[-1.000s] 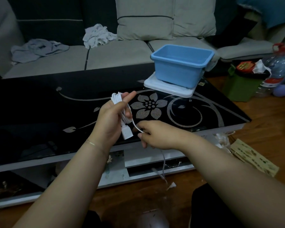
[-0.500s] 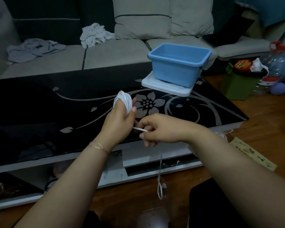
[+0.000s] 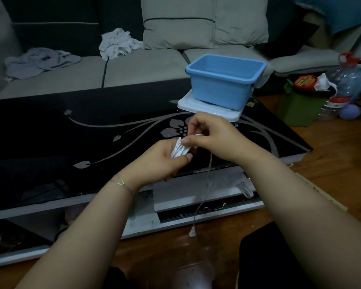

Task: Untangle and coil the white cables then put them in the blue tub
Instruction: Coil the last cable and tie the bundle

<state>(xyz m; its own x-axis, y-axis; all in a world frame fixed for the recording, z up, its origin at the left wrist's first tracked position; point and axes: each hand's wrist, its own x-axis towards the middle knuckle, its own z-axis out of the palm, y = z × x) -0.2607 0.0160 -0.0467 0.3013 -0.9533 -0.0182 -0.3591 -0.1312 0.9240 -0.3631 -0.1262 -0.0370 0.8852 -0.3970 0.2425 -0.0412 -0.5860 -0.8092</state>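
Head view: the left hand holds a bunch of white cable loops. The right hand pinches the cable too. One loose end hangs down. The blue tub sits behind the hands on the black table.

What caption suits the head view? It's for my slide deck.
Both hands, left and right, wind a white cable into a coil above the black glass table, blue tub waiting behind.
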